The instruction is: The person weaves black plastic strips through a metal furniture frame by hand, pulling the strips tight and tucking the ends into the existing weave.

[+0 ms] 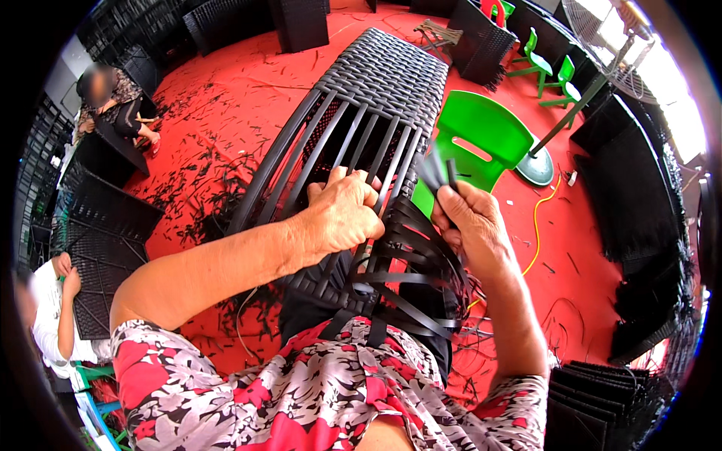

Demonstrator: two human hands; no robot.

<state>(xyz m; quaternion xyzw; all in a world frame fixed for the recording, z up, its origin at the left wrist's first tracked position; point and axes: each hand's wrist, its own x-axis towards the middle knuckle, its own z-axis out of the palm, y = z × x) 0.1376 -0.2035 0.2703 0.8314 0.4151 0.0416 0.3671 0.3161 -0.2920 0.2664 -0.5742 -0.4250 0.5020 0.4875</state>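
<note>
A black wicker panel (383, 75) lies lengthwise before me, closely woven at its far end, with bare black slats (323, 146) nearer me. My left hand (338, 210) is closed over the slats, its fingertips dipping between them; what they grip is hidden. To the right of the panel, my right hand (475, 222) pinches a black plastic strip between thumb and fingers. The strip's upper end is smeared by motion. More loose black strips (425, 259) curl in a bundle from the panel's right side, between my hands and my lap.
A green plastic chair (485, 124) stands just right of the panel. Beyond it are a fan's round base (535, 169) and a yellow cord (538, 233) on the red floor (226, 98). Strip scraps litter the left. Two people work at left beside black wicker pieces (113, 218).
</note>
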